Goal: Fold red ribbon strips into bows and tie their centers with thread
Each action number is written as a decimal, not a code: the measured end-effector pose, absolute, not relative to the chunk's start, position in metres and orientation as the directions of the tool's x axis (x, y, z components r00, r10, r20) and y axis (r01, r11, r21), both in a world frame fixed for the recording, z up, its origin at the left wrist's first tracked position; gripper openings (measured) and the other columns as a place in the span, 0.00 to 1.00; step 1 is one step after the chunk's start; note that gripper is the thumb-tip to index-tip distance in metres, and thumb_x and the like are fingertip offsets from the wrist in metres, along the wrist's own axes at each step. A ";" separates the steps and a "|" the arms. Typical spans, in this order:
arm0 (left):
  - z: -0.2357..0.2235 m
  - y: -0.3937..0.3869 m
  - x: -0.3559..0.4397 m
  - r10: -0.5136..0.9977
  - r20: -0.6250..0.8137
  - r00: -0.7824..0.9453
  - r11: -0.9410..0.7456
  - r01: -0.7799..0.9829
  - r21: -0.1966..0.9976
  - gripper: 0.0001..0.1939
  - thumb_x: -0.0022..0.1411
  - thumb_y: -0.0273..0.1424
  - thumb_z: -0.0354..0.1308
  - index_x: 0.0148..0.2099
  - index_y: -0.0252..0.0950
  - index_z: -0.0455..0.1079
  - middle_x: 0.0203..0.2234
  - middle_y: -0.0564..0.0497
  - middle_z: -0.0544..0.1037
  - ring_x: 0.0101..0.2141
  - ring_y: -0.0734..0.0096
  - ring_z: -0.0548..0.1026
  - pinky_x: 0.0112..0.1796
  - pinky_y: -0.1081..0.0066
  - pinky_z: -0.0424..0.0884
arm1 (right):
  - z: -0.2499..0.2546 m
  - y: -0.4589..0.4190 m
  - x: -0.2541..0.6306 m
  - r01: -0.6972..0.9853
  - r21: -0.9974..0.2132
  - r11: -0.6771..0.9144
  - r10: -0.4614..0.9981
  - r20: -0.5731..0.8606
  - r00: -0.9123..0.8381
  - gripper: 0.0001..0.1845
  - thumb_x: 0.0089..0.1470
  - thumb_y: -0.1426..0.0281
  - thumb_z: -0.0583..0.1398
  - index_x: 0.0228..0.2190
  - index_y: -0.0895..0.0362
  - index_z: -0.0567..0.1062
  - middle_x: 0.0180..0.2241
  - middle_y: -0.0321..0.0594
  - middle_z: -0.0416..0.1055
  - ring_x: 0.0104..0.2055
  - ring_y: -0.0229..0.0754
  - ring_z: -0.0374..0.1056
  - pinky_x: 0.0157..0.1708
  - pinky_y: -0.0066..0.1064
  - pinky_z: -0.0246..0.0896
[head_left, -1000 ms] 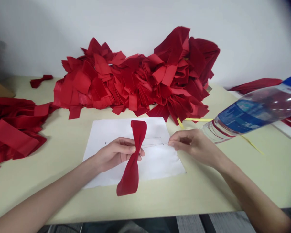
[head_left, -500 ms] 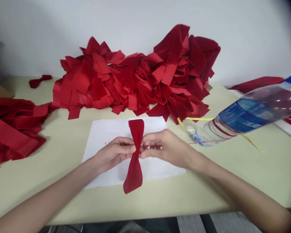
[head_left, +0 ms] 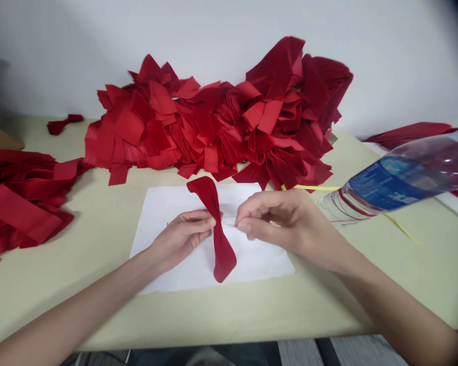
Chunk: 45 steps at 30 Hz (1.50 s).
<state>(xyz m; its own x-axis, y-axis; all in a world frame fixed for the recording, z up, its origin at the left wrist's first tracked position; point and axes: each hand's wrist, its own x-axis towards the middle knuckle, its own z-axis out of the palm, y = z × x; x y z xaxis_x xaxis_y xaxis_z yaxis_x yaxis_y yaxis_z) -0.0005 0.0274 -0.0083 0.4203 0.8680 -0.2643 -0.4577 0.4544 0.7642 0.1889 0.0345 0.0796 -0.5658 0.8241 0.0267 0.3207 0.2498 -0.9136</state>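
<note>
The left hand is shut on the middle of a red ribbon, pinching it so the ribbon looks like a bow with a thin waist. The ribbon stands over a white sheet of paper, with its top end flopped to the left and its bottom end hanging down, not far from the paper's front edge. The right hand is just beside the ribbon, not quite touching it. Its thumb and fingers are close together, and they may hold a thin clear strip, but that is hard to see. The two hands are near each other but apart. Behind the paper is a big pile of cut red ribbon pieces, and its front edge comes very close to the paper's back edge. A thin yellow strip runs out from under the pile. To the right, a clear plastic water bottle lies tilted near the right hand. It has a blue label, but the words are too blurry to read. More red ribbon lies in a heap on the left side of the pale table.
</note>
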 end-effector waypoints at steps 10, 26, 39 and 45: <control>-0.002 0.017 0.006 0.888 -0.311 0.338 0.442 -0.448 0.777 0.02 0.48 0.24 0.64 0.26 0.32 0.75 0.22 0.54 0.73 0.28 0.81 0.70 0.34 0.79 0.66 | 0.053 0.041 0.178 0.372 -0.907 0.196 0.827 -0.051 -0.560 0.07 0.50 0.69 0.58 0.26 0.60 0.73 0.21 0.32 0.64 0.23 0.29 0.56 0.23 0.23 0.52; -0.005 0.018 0.006 0.915 -0.267 0.302 0.366 -0.344 0.865 0.03 0.47 0.29 0.65 0.26 0.35 0.76 0.22 0.54 0.72 0.27 0.77 0.69 0.35 0.73 0.67 | 0.051 0.048 0.181 0.480 -0.847 0.227 0.829 -0.091 -0.551 0.09 0.49 0.68 0.58 0.23 0.60 0.73 0.20 0.32 0.64 0.21 0.29 0.54 0.21 0.23 0.51; -0.002 0.019 0.006 0.905 -0.230 0.357 0.335 -0.266 0.904 0.03 0.48 0.28 0.65 0.24 0.34 0.75 0.24 0.53 0.71 0.25 0.78 0.68 0.31 0.75 0.68 | 0.054 0.052 0.185 0.501 -0.828 0.251 0.759 -0.152 -0.633 0.06 0.47 0.72 0.57 0.22 0.59 0.72 0.20 0.32 0.64 0.21 0.29 0.54 0.22 0.23 0.50; 0.001 0.019 0.005 0.905 -0.207 0.371 0.289 -0.181 0.940 0.04 0.48 0.27 0.64 0.23 0.35 0.75 0.23 0.55 0.67 0.26 0.77 0.68 0.31 0.73 0.68 | 0.049 0.053 0.185 0.510 -0.831 0.223 0.765 -0.175 -0.620 0.05 0.45 0.72 0.57 0.21 0.59 0.71 0.19 0.31 0.63 0.22 0.29 0.54 0.21 0.23 0.50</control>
